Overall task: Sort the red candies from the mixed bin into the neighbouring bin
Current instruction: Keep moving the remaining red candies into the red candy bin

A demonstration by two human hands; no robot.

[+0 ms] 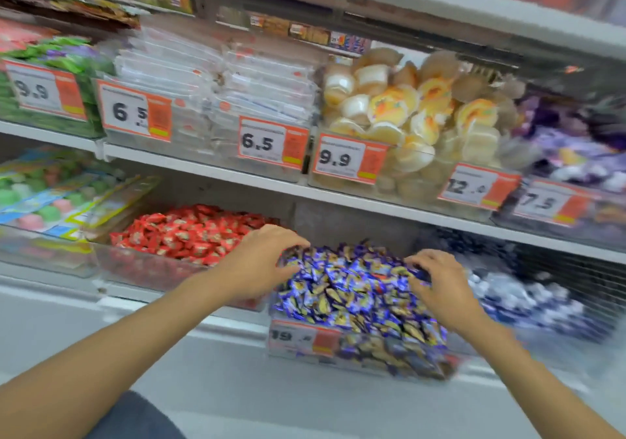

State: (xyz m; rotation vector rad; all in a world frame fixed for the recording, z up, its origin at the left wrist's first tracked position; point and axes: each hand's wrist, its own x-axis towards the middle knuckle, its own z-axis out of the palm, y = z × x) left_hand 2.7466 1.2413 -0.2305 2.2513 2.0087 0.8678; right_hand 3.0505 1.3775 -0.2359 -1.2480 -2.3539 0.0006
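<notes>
Head view of a shop shelf, with blur toward the edges. The left hand (261,262) hovers at the left edge of the mixed bin (389,357), a clear bin at lower centre heaped with blue-and-gold wrapped candies (355,299). Its fingers are spread and half-curled in a wide claw, and nothing shows between them. The right hand (440,284) rests on the right side of the same heap with its fingertips bent down among the wrappers. Whether it pinches a piece cannot be told. The red candies (189,232) lie piled in the neighbouring bin (142,267), just left of the mixed bin and behind the left hand. A price tag (305,338) fronts the mixed bin. On the shelf above (237,176), at upper right, stand jelly cups (406,110).
</notes>
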